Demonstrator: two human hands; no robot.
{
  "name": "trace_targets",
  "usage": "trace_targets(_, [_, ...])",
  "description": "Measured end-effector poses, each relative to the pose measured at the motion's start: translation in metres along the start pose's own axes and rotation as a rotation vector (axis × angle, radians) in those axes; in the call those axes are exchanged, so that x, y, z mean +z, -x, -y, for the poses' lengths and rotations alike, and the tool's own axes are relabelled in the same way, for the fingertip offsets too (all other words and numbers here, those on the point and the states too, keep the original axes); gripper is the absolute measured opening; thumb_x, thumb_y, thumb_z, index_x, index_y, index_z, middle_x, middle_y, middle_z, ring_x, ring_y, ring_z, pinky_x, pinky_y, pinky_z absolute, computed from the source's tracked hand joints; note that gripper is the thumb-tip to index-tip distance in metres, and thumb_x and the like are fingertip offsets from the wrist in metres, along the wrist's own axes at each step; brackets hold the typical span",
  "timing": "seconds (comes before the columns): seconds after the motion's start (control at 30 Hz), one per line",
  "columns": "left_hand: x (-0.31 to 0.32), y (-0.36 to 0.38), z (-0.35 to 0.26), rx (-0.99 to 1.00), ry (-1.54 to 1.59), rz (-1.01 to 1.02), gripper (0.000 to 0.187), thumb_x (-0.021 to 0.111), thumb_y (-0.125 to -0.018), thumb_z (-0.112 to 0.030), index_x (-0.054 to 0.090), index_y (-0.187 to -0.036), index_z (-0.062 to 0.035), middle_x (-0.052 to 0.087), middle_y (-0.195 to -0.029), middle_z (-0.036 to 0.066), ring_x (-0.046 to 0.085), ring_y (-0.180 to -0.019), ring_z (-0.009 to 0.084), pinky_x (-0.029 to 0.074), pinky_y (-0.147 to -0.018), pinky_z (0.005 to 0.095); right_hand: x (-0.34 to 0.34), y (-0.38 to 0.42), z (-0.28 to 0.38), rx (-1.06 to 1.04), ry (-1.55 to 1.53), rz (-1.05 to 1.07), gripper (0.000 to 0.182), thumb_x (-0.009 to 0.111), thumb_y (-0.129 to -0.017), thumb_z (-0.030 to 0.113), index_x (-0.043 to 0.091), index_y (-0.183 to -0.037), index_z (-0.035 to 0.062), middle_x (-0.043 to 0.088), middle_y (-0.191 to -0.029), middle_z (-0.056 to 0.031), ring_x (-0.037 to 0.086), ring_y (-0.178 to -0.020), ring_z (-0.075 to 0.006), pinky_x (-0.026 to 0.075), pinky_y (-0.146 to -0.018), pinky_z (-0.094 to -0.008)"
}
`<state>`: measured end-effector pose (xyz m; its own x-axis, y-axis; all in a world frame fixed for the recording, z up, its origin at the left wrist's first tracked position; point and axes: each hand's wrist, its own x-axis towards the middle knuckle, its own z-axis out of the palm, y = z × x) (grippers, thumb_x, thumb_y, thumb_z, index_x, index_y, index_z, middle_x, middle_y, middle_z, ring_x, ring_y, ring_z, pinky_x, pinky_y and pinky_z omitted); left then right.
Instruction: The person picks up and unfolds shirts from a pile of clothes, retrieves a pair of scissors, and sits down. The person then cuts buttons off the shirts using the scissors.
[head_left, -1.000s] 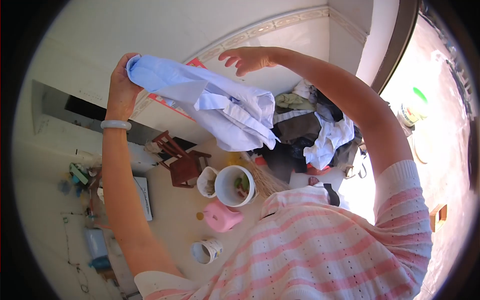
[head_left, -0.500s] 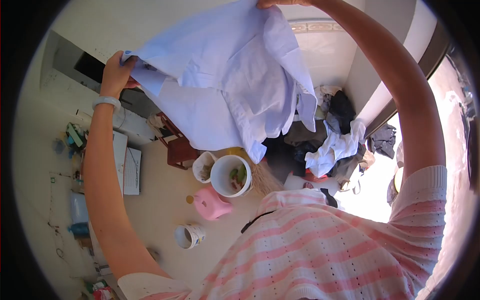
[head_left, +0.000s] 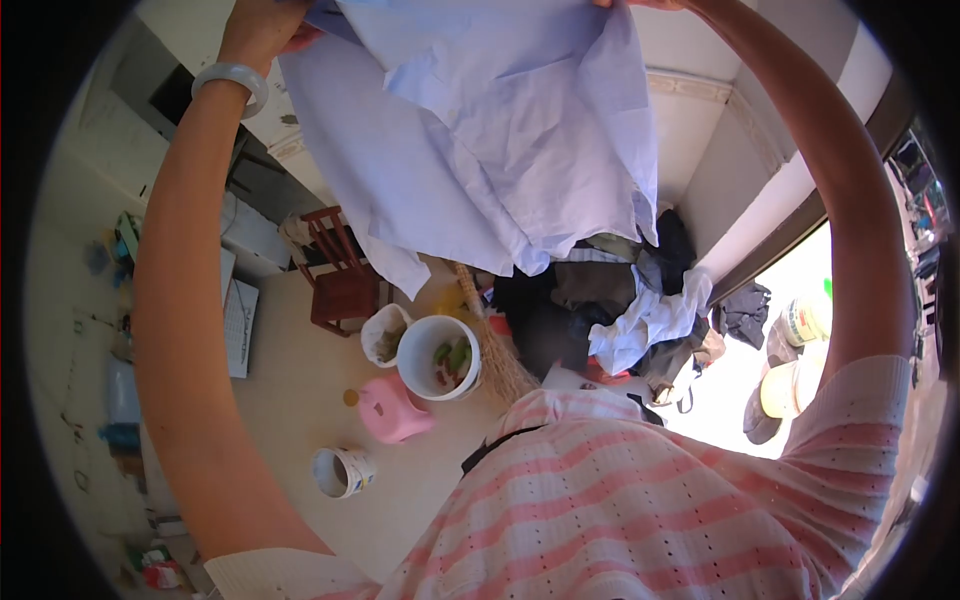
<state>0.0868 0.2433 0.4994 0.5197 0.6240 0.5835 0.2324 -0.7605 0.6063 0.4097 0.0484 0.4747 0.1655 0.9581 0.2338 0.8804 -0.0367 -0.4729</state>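
Observation:
A light blue-white shirt (head_left: 500, 130) hangs spread out in the air at the top of the head view, its lower edges loose. My left hand (head_left: 265, 30), above a pale bracelet, is closed on its upper left part. At the top edge my right hand (head_left: 640, 3) is only partly visible, with its fingers at the shirt's upper right part and closed on it. The upper edge of the cloth lies outside the frame.
Below the shirt stand a white bucket (head_left: 438, 358) with green things inside, a smaller white bin (head_left: 386, 335), a pink jug (head_left: 393, 409), a small tub (head_left: 343, 472), a wooden chair (head_left: 343, 290) and a straw broom (head_left: 505, 360). Clothes (head_left: 640, 310) are heaped at right.
Both hands have risen towards the top edge, the left also shifting right. The shirt hangs more squarely across the view, and the chair shows more fully.

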Motion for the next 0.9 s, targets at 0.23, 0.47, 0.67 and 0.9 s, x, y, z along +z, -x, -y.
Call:
trace_targets(0.23, [0.019, 0.04, -0.106, -0.016, -0.355, -0.018, 0.028, 0.055, -0.082, -0.005, 0.041, -0.105, 0.0049, 0.057, -0.09, 0.016, 0.06, -0.078, 0.0222, 0.051, -0.061, 0.0302, 0.006, -0.006, -0.018, 0.11, 0.026, 0.025, 0.044, 0.055, -0.056, -0.002, 0.061, -0.099, -0.0063, 0.062, -0.084, -0.0098, 0.055, -0.073, -0.018, 0.046, -0.062, -0.0302])
trace_targets(0.47, [0.004, 0.042, -0.093, 0.013, -0.472, 0.073, 0.044, 0.058, -0.072, -0.002, 0.039, -0.109, 0.0119, 0.056, -0.093, 0.021, 0.056, -0.093, 0.0294, 0.048, -0.075, 0.032, 0.01, 0.0, -0.007, -0.036, -0.955, 0.038, 0.053, 0.053, -0.057, -0.002, 0.053, -0.11, -0.0046, 0.057, -0.098, -0.0115, 0.054, -0.092, -0.0199, 0.045, -0.084, -0.0294])
trace_targets(0.67, [-0.003, 0.013, -0.049, 0.059, -0.348, 0.122, 0.034, 0.067, -0.078, -0.022, 0.056, -0.1, 0.002, 0.064, -0.078, 0.01, 0.065, -0.069, 0.0164, 0.054, -0.062, 0.026, 0.017, 0.011, 0.037, -0.091, -0.65, 0.108, 0.042, 0.065, -0.08, 0.039, 0.061, -0.111, 0.0109, 0.061, -0.106, -0.0038, 0.058, -0.093, -0.0155, 0.044, -0.088, -0.0296])
trace_targets(0.9, [-0.009, 0.051, -0.068, 0.172, -0.458, -0.094, 0.041, 0.071, -0.077, -0.023, 0.058, -0.105, 0.0048, 0.062, -0.067, 0.006, 0.054, -0.048, 0.0122, 0.05, -0.055, 0.0239, -0.016, 0.0, 0.048, -0.215, -0.507, -0.095, 0.019, 0.062, -0.085, 0.017, 0.062, -0.096, 0.0019, 0.061, -0.09, -0.0022, 0.055, -0.082, -0.0106, 0.044, -0.07, -0.0263])
